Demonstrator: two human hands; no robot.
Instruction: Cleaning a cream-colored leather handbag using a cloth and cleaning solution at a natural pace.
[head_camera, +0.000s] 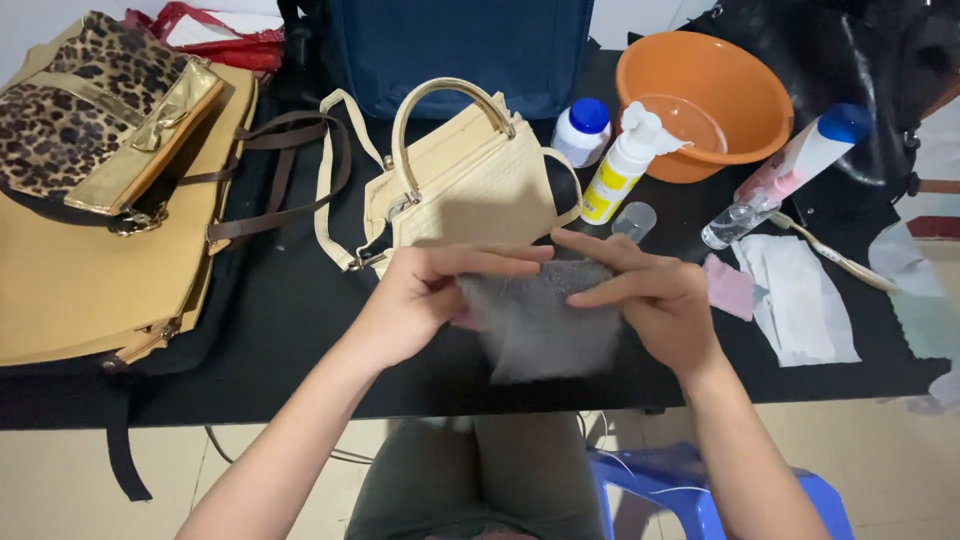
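- Over a black table (300, 310), the left hand (420, 300) and right hand (655, 305) are both closed on a thin grey cloth (545, 325), pinching its upper edge, spread between them above the table's near edge.
- Just behind the cloth lies a cream handbag (470, 185), flat, handle up, untouched by either hand; wiping it looks not yet begun.
- Near it stand a white pump bottle (625, 165), a small blue-capped jar (582, 130) and an orange basin (705, 100).
- To the right lie a pink scrap (730, 288), a white cloth (800, 300) and a clear bottle (790, 180).
- At left rest a tan bag (90, 270) and a leopard-print bag (70, 110).
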